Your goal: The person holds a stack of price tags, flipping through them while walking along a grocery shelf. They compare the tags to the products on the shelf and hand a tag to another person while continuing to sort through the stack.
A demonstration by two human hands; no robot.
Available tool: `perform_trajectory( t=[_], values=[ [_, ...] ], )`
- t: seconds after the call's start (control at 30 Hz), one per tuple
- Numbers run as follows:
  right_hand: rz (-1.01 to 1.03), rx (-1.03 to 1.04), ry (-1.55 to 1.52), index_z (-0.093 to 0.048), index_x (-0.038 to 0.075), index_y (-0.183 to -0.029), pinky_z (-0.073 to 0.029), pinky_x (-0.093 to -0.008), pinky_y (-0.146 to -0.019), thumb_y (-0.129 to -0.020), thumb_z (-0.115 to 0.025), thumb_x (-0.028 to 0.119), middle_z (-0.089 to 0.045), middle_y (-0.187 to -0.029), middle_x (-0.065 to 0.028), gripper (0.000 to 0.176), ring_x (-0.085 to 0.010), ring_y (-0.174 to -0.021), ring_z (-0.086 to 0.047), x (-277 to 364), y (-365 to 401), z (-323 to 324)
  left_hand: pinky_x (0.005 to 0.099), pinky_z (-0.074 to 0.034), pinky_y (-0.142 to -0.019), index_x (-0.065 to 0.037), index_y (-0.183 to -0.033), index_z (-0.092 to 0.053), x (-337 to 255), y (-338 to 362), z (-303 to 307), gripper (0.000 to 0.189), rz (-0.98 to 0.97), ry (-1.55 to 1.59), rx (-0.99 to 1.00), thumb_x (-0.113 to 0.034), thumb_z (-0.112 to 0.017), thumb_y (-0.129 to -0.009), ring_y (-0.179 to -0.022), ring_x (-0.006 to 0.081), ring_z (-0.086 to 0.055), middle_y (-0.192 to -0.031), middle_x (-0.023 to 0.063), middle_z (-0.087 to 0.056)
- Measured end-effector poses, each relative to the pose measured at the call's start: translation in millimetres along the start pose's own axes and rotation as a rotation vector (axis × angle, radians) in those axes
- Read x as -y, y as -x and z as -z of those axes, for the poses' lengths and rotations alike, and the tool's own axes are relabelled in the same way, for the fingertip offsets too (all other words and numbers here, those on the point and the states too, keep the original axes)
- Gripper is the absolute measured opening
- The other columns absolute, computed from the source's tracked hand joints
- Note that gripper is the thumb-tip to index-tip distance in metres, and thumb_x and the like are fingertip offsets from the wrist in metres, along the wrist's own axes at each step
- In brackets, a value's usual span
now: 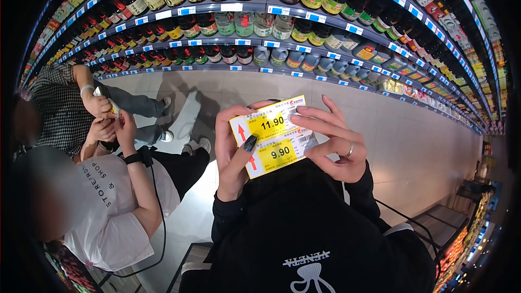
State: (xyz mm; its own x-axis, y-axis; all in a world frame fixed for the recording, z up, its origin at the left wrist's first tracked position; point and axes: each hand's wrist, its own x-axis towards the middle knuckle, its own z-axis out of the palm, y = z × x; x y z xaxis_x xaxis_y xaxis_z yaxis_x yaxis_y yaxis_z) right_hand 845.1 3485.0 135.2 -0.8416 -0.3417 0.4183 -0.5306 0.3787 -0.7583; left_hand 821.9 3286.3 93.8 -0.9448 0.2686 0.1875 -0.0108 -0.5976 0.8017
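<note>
Two yellow-and-white price tags are held in front of my chest. The upper price tag reads 11.90, the lower price tag reads 9.90, and both carry red arrows at the left and barcodes at the right. My left hand grips their left side, its dark-nailed thumb across the front and its other fingers mostly hidden behind. From the right, my right hand, wearing a ring, pinches the tags' right edge with thumb and fingers near the barcodes.
Curved store shelves full of dark bottles, jars and jugs rise ahead, with price labels along their edges. To my left stand a person in a white T-shirt and a person in a checked shirt. Tiled floor lies between.
</note>
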Motion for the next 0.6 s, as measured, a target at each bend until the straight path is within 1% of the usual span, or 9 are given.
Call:
perform_trajectory(
  t=[0.13, 0.2, 0.23, 0.3, 0.37, 0.43, 0.47, 0.53, 0.6],
  values=[
    [0.002, -0.008, -0.025, -0.060, 0.006, -0.062, -0.019, -0.0530, -0.104, -0.065, -0.067, -0.002, -0.057, -0.118, -0.0120, 0.011, -0.0305, -0.117, -0.048, -1, 2, -1, 0.0311, -0.035, -0.092, -0.004, -0.115, -0.035, -6, 0, -11, 0.048, 0.025, -0.053, -0.135, -0.017, -0.054, -0.072, -0.105, 0.0249, -0.049, -0.117, 0.0249, -0.047],
    [0.004, -0.003, -0.013, -0.060, 0.006, -0.063, -0.019, -0.0532, -0.104, -0.065, -0.068, -0.002, -0.057, -0.119, -0.0117, 0.011, -0.0304, -0.117, -0.048, -1, 2, -1, 0.0309, -0.034, -0.093, -0.003, -0.113, -0.039, -5, 4, -10, 0.032, 0.007, 0.021, -0.140, -0.010, -0.049, -0.083, -0.109, 0.0244, -0.047, -0.121, 0.0262, -0.047],
    [0.006, 0.000, 0.000, -0.060, 0.006, -0.063, -0.019, -0.0534, -0.104, -0.065, -0.068, -0.001, -0.056, -0.119, -0.0114, 0.011, -0.0302, -0.117, -0.048, 0, 2, -1, 0.0309, -0.034, -0.093, -0.003, -0.113, -0.039, -5, 4, -7, 0.032, 0.006, 0.020, -0.141, -0.010, -0.049, -0.083, -0.109, 0.0244, -0.047, -0.121, 0.0262, -0.047],
    [0.005, 0.002, 0.012, -0.061, 0.006, -0.063, -0.018, -0.0536, -0.104, -0.065, -0.068, -0.001, -0.056, -0.120, -0.0110, 0.010, -0.0301, -0.117, -0.048, 1, 2, -1, 0.0304, -0.035, -0.092, -0.002, -0.104, -0.049, -4, 2, -1, 0.021, -0.065, -0.205, -0.028, -0.012, -0.046, -0.086, -0.108, 0.0236, -0.048, -0.122, 0.0226, -0.049],
    [0.003, 0.002, 0.024, -0.061, 0.007, -0.064, -0.017, -0.0537, -0.104, -0.065, -0.068, 0.000, -0.056, -0.120, -0.0107, 0.009, -0.0300, -0.117, -0.048, 1, 3, -1, 0.0303, -0.035, -0.093, 0.001, -0.108, -0.054, -5, 3, -3, 0.027, -0.072, -0.208, -0.017, -0.013, -0.043, -0.087, -0.110, 0.0231, -0.048, -0.123, 0.0195, -0.050],
    [-0.001, 0.026, 0.055, -0.063, 0.009, -0.067, -0.015, -0.0540, -0.105, -0.065, -0.068, 0.001, -0.055, -0.121, -0.0098, 0.009, -0.0296, -0.118, -0.047, 0, 5, -1, 0.0304, -0.034, -0.095, 0.003, -0.125, -0.044, -4, 5, -4, 0.042, 0.031, -0.175, -0.131, -0.012, -0.045, -0.085, -0.113, 0.0218, -0.047, -0.124, 0.0195, -0.049],
    [-0.002, 0.025, 0.056, -0.063, 0.009, -0.067, -0.015, -0.0540, -0.105, -0.065, -0.068, 0.001, -0.055, -0.121, -0.0098, 0.009, -0.0296, -0.118, -0.047, 0, 5, 0, 0.0304, -0.034, -0.095, 0.003, -0.125, -0.044, -4, 5, -3, 0.042, 0.032, -0.175, -0.130, -0.012, -0.045, -0.085, -0.113, 0.0218, -0.047, -0.124, 0.0195, -0.049],
    [-0.010, 0.041, 0.064, -0.065, 0.010, -0.069, -0.013, -0.0540, -0.105, -0.065, -0.067, 0.001, -0.055, -0.122, -0.0092, 0.011, -0.0291, -0.119, -0.046, 1, 4, 1, 0.0310, -0.031, -0.098, 0.004, -0.134, -0.032, -4, 2, -2, 0.057, -0.016, -0.248, -0.070, -0.014, -0.048, -0.082, -0.114, 0.0209, -0.047, -0.125, 0.0194, -0.048],
    [-0.013, 0.043, 0.067, -0.065, 0.011, -0.069, -0.013, -0.0540, -0.105, -0.065, -0.067, 0.001, -0.054, -0.123, -0.0089, 0.011, -0.0290, -0.119, -0.046, 0, 5, 2, 0.0312, -0.031, -0.098, 0.004, -0.135, -0.031, -5, 1, -3, 0.060, -0.036, -0.263, -0.044, -0.015, -0.049, -0.081, -0.114, 0.0210, -0.047, -0.125, 0.0197, -0.048]
  ],
)
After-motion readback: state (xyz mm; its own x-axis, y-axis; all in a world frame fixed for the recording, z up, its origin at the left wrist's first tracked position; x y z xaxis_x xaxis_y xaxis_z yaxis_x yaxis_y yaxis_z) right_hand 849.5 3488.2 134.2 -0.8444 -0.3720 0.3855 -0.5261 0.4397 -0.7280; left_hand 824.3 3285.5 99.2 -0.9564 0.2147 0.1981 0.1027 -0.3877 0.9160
